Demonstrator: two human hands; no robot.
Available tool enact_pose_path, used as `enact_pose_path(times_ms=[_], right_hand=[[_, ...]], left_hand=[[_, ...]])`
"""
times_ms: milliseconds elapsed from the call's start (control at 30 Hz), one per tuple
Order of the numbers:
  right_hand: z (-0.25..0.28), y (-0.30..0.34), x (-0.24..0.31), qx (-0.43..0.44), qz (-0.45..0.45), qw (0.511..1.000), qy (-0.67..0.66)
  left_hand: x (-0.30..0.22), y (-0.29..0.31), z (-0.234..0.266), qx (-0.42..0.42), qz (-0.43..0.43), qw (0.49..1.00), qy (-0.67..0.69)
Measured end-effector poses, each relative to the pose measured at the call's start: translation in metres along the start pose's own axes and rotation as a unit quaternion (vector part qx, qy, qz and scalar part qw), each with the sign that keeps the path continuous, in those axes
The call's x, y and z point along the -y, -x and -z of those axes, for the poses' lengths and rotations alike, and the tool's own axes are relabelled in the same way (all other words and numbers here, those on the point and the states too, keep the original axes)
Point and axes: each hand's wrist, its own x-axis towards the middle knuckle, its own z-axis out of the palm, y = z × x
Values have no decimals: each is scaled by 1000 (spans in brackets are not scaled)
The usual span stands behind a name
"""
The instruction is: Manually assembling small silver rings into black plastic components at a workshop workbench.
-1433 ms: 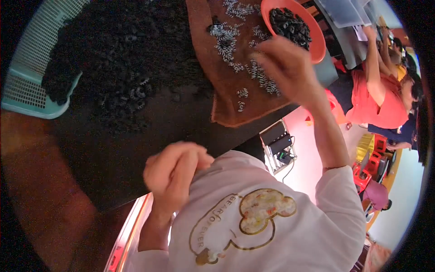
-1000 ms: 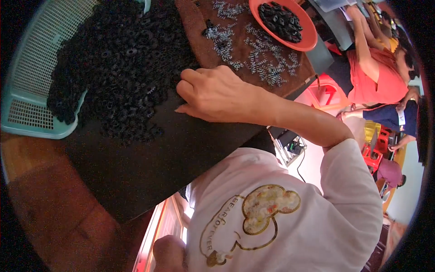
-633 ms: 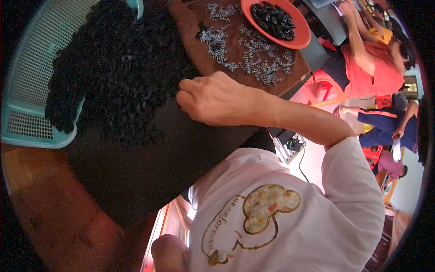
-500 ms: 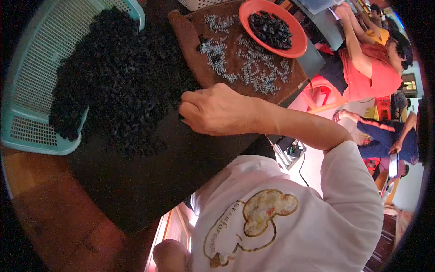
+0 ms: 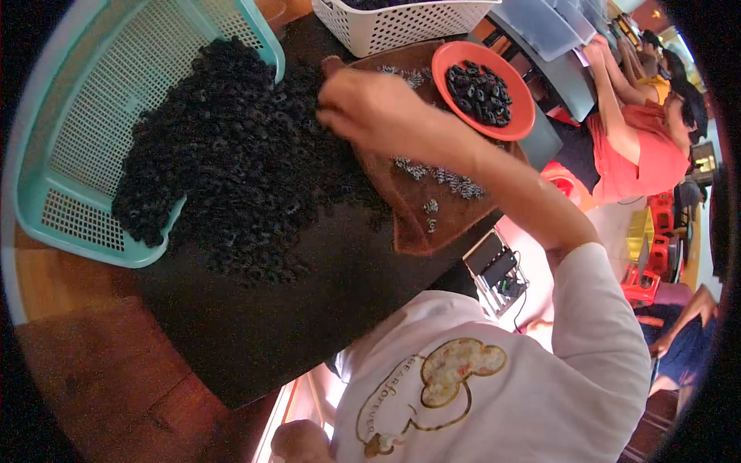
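Observation:
My right hand (image 5: 363, 108) is over the left edge of a brown cloth (image 5: 413, 220), beside a large heap of small black ring-like pieces (image 5: 239, 162). Its fingers are curled but smeared by motion, and I cannot tell whether anything is between them. Small grey-and-white ribbed pieces (image 5: 444, 179) lie scattered on the cloth, partly hidden under my forearm. An orange-red bowl (image 5: 527, 108) stands at the cloth's far right, holding black oval pieces (image 5: 478, 92). My left hand does not show; only a rounded patch of skin appears at the lower edge.
The heap spills from a tipped pale-green basket (image 5: 93, 108) onto the dark table (image 5: 255, 324). Behind the cloth stands a white perforated basket (image 5: 409, 27) with dark contents. A clear plastic bin (image 5: 544, 27) is at the far right. A person in a red shirt (image 5: 641, 150) sits beyond.
My right hand has moved from the heap's near right edge up over the cloth's left side. My view has shifted, bringing more of the white basket into sight.

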Motion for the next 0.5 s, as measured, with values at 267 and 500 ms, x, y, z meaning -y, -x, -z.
enact_pose_path(times_ms=[267,500], right_hand=[[-35,-72,-75,-1,-41,983,176],[-32,-70,-81,67,-54,977,197]], left_hand=[[-11,24,29,2,-6,998,-55],[-23,39,49,4,-3,995,-101]])
